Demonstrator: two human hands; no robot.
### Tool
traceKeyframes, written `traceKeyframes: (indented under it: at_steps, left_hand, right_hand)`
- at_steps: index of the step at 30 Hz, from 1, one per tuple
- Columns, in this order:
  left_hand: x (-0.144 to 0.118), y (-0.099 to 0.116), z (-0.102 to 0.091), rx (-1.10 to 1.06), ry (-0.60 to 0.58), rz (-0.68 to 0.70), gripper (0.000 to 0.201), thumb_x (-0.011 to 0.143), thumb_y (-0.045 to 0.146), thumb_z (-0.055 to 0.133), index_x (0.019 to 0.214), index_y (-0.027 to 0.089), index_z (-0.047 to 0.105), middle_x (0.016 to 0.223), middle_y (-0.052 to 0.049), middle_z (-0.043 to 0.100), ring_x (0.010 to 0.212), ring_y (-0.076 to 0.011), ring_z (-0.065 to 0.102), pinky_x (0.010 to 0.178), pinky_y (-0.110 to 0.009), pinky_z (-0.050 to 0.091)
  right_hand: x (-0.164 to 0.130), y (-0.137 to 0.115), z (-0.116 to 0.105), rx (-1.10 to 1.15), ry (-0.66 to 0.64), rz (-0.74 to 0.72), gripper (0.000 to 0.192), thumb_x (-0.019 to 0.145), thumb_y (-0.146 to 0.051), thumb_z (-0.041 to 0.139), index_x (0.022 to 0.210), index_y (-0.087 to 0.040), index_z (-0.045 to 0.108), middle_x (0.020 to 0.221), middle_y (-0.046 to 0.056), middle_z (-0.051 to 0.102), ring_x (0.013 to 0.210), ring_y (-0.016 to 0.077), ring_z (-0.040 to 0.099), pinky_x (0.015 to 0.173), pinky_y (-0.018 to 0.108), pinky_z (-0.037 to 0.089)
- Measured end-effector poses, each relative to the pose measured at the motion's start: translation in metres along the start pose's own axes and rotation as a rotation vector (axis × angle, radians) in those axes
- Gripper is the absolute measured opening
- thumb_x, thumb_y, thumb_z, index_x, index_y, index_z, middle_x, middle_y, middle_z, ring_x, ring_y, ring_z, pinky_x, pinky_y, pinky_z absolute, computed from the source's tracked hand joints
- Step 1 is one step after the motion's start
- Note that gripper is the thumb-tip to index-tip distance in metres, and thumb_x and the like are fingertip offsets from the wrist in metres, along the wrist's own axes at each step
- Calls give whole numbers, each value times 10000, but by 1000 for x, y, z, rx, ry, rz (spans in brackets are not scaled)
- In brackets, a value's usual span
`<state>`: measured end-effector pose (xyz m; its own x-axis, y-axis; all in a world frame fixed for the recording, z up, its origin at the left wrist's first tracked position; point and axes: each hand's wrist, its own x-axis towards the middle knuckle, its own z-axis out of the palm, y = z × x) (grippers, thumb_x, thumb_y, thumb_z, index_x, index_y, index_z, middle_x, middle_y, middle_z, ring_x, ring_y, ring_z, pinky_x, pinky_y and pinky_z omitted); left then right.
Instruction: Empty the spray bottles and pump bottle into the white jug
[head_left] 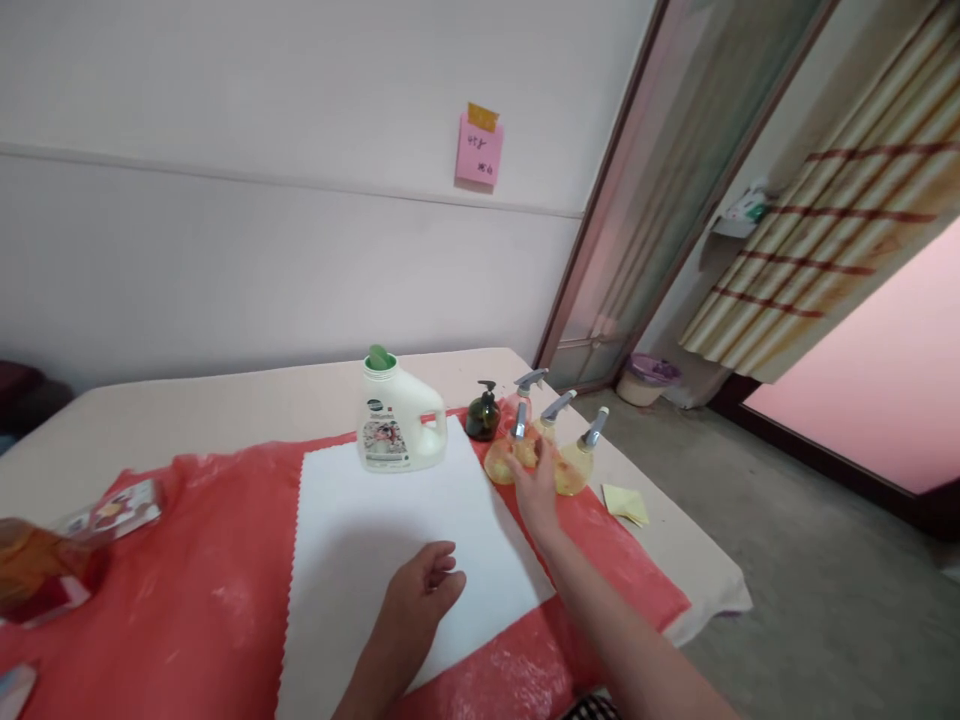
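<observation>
My right hand (pixel 534 490) reaches to a group of spray bottles at the table's right side. Its thumb and fingers are around the nearest spray bottle (pixel 497 464), which holds yellow liquid and has a grey trigger head. Another yellow spray bottle (pixel 574 470) stands just right of the hand, with more behind it. My left hand (pixel 421 592) hovers over a white cloth (pixel 352 540), fingers loosely curled, thumb apart, holding nothing. A pale jug (pixel 386 425) with a side handle stands on the cloth's far end; something green (pixel 380 357) shows in its mouth.
A dark green pump bottle (pixel 482 416) stands left of the sprayers. Red plastic sheeting (pixel 217 560) covers much of the table. A folded yellow paper (pixel 625 504) lies near the right edge. At left are a clear packet (pixel 124 508) and an orange-brown container (pixel 41 570).
</observation>
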<state>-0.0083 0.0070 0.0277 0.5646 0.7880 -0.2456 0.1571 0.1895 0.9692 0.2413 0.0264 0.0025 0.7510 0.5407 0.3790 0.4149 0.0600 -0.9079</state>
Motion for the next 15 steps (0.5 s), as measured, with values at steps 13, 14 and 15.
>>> traceKeyframes:
  at_steps: [13,14,15]
  left_hand:
    - [-6,12,-2,166,67,31,448,806,358,573,1180,119,629,1127,-161,693,1001,-249,668,916,-367,475]
    - [-7,14,-4,163,72,34,449,808,357,571,1185,119,626,1135,-163,691,1013,-249,666,920,-364,474]
    - [-8,16,-6,156,79,35,450,811,358,569,1188,118,624,1144,-165,689,1025,-250,664,924,-362,473]
  right_hand:
    - [1,-72,92,64,-453,-31,388,733,-324,620,1103,-212,659,1163,100,677,1047,266,614,972,466,451]
    - [4,-75,99,73,-460,0,355,745,-338,604,1066,-202,670,1107,99,694,1009,264,625,957,464,458]
    - [4,-77,105,85,-470,30,336,761,-362,589,1040,-198,676,1066,97,706,990,262,632,950,460,462]
